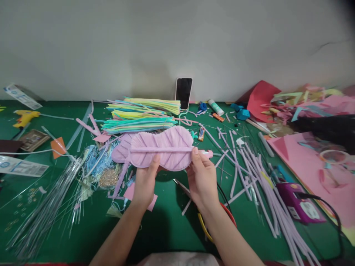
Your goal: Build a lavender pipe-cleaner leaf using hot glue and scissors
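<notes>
A lilac leaf-shaped piece with a straight central rib and slanting veins is held level above the table. My left hand grips its lower edge near the middle, thumb on the front face. The right end is pinched between the thumb and fingers of my right hand. Behind its left end lies a similar lilac piece, partly covered. Pliers with red and yellow handles lie beneath my right hand and forearm, which hide part of them.
Bundles of coloured pipe cleaners lie behind the leaf, near an upright phone. A yellow glue gun and wires are left; lilac stems, a purple device and pink sheets are right.
</notes>
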`<state>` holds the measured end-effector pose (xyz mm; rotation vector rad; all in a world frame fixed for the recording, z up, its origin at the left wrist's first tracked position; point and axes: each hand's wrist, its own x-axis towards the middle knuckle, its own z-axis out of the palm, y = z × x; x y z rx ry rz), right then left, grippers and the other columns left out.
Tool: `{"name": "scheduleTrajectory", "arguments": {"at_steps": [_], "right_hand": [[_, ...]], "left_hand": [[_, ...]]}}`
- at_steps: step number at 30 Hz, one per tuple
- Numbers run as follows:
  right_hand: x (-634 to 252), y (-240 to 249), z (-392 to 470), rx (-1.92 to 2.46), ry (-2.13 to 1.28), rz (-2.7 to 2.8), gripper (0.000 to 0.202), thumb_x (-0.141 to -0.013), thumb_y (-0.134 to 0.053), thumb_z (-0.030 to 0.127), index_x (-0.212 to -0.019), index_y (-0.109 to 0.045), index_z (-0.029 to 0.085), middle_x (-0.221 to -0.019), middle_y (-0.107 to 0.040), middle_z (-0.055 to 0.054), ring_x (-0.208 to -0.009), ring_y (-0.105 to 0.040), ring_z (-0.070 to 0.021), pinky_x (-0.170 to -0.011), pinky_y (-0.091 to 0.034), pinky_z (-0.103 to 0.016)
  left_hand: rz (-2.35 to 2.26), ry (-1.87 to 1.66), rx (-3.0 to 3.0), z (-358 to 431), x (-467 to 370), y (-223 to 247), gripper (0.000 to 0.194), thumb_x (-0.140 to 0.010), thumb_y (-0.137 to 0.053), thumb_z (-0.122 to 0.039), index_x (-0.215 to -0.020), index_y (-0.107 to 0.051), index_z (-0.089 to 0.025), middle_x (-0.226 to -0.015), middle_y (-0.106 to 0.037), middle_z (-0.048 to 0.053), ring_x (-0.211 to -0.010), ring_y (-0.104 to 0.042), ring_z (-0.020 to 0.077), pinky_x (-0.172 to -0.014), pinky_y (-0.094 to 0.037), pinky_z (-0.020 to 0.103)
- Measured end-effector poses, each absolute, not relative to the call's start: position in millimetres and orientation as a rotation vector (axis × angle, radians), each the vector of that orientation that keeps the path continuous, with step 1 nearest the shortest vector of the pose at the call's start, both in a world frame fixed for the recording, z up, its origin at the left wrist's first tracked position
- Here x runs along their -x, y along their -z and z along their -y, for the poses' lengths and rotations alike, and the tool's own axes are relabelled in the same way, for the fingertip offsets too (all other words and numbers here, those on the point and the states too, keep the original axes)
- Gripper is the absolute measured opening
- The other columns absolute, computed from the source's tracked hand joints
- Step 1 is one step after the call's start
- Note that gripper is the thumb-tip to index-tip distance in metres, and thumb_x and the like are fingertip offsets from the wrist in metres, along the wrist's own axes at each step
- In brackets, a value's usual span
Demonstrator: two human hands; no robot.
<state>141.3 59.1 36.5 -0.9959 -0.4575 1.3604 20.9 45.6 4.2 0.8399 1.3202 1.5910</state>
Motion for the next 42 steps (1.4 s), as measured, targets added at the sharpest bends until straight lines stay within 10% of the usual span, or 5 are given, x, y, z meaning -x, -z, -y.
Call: {"name": "scheduleTrajectory", "arguments": {"at_steps": [19, 31, 37, 42], "right_hand": [[-146, -25, -63, 1.132, -1.391, 0.513, 0.053, -0.069, -0.076, 0.058, -0.052, -0.041, 0.022, -0.048, -0.032, 0.008, -0.049, -0.030, -0.0094, -0.050, -0.027, -0.025], [-147, -22, -66, 1.125, -1.269, 0.511, 0.051, -0.068, -0.078, 0.056, -0.052, -0.043, 0.022, -0.049, -0.040, 0.007, -0.051, -0.038, -0.0099, -0.051, -0.032, -0.025], [-158, -14, -65, 1.235, -1.342, 0.701, 0.049, -0.073, -0.071, 0.064, -0.056, -0.055, 0.021, -0.050, -0.049, 0.004, -0.054, -0.051, -0.0128, -0.055, -0.044, -0.026], [-195, -20, -45, 0.982, -1.640, 1.233, 0.060, -0.070, -0.076, 0.060, -0.117, -0.066, 0.025, -0.124, -0.065, -0.008, -0.118, -0.059, -0.0251, -0.097, -0.050, -0.037]], "left_hand": [[-1.081, -1.452, -0.643, -50, -22, -16, 0.037, -0.079, -0.076, -0.034, -0.112, -0.071, -0.019, -0.108, -0.076, 0.008, -0.099, -0.071, 0.0246, -0.089, -0.057, 0.037], [-0.999, -1.368, -0.606, -51, -16, -18, 0.036, -0.076, -0.077, -0.043, -0.096, -0.070, -0.014, -0.080, -0.075, 0.006, -0.077, -0.073, 0.0226, -0.068, -0.060, 0.033], [-0.947, -1.492, -0.492, -56, -6, -22, 0.032, -0.082, -0.072, -0.043, -0.099, -0.070, -0.016, -0.099, -0.075, 0.007, -0.086, -0.073, 0.0201, -0.069, -0.059, 0.026], [-0.999, -1.505, -0.268, -67, 9, -18, 0.023, -0.081, -0.073, -0.034, -0.097, -0.070, -0.017, -0.088, -0.076, 0.002, -0.067, -0.071, 0.0131, -0.051, -0.054, 0.018]]}}
